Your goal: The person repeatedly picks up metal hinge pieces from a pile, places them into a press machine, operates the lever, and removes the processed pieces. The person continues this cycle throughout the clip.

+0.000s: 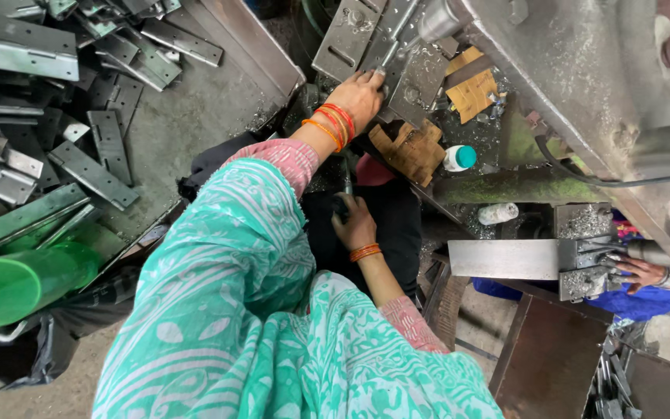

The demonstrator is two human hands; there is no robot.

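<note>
While the left hand [360, 95] reaches forward, its fingers [372, 76] lie flat and spread on a grey metal plate [402, 77] under the machine [583, 85], pressing on the plate's near edge rather than closing around it. Lower down, the right hand [354, 225] is curled shut around a dark handle [340, 206]; the view there is dark, so perhaps it is a lever, I cannot tell more. Each wrist carries orange and red bangles [335, 124].

Just beside the left hand one slotted metal plate [348, 35] leans on the machine bed. Two pieces of brown cardboard [471, 89] lie to the right of it, and one brown folded cloth [411, 149] lies near the wrist. One small white bottle with a teal cap [460, 157] stands beside the cloth, and one more white bottle [498, 212] lies on its side lower down.

On the left, a metal tray [188, 116] holds many flat hinge plates [91, 172], too many and too piled up to count well. The right half of the tray floor is bare, with a raised rim between it and the hands. One green plastic cylinder [21, 283] lies at the tray's near corner.

At the far right another person's hand [645, 271] touches a metal block [587, 260], well apart from both hands.
</note>
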